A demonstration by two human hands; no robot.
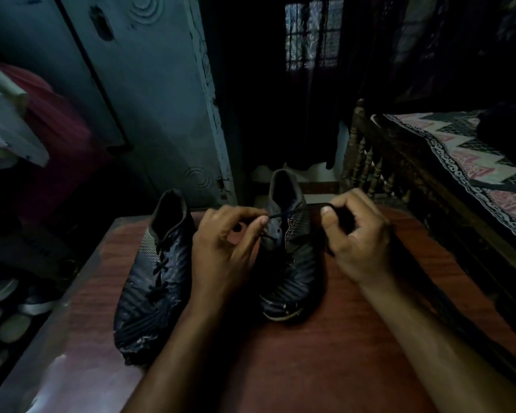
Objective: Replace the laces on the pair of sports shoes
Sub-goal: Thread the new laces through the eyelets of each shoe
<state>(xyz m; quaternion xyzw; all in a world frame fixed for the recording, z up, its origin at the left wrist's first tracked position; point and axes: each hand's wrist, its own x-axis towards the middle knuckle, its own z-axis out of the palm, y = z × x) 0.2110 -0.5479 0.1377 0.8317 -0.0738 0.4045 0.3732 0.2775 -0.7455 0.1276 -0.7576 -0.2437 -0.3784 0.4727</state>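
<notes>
Dim bedroom, two dark, stripe-patterned sports shoes on a reddish-brown wooden table [355, 338], toes toward the person, heels away. The left-hand shoe [152, 278] sits w/ its black lace [158, 268] threaded in crosses up the front. The right-hand shoe [292, 248] stands just beside it, partly hidden behind the person's left hand [224, 251], which pinches a thin black lace [280, 215] between thumb & forefinger right at the upper eyelets. That lace runs taut across the shoe's opening to the right hand [358, 234], fingers curled round the other end, a dark bunch of lace in its grip; thumb tip pressed on top. Hands apart, one on either side of the shoe, both forearms stretched in over the table. Behind: a pale blue-grey painted door [149, 99] w/ flaking edge, a barred window [313, 34] at the back, dark hanging cloth below it. At right, a carved wooden bed rail [370, 168] & a patterned pink-and-black bedspread [474, 162]. At left, red cloth [63, 129] and more footwear [9, 305] piled low by the table; details too dark to tell.
</notes>
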